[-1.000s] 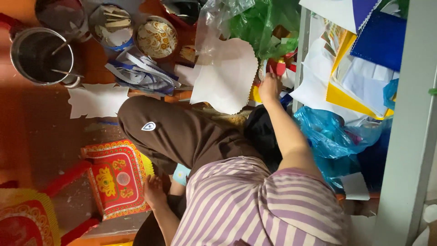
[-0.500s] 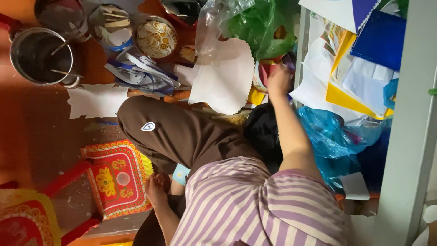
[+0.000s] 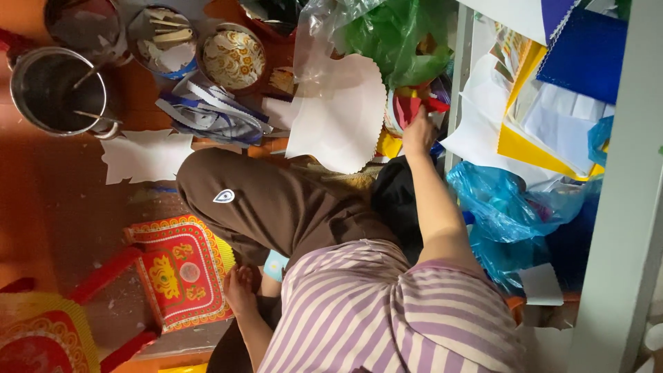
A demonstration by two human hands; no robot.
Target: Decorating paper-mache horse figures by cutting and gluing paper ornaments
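Observation:
My right hand (image 3: 420, 132) reaches forward into a small round container (image 3: 391, 119) of red and yellow paper scraps, and its fingers close on a red paper scrap (image 3: 429, 103). My left hand (image 3: 240, 290) rests low beside my folded leg in brown trousers (image 3: 276, 207). Its fingers lie loose at the edge of a red-and-gold ornate paper panel (image 3: 181, 273), and it holds nothing I can see. A large white sheet with a scalloped edge (image 3: 342, 110) lies just left of the container.
A metal pot (image 3: 59, 90) with sticks, a tin of paper pieces (image 3: 162, 41) and a patterned bowl (image 3: 233, 59) stand at the far left. Blue-white strips (image 3: 207, 114), a green bag (image 3: 400, 34), a blue bag (image 3: 511, 207), stacked coloured sheets (image 3: 545, 103) and a white frame (image 3: 621, 207) crowd the right.
My right hand has moved forward from beside the white sheet into the container and taken hold of the red scrap. My left hand has stayed put.

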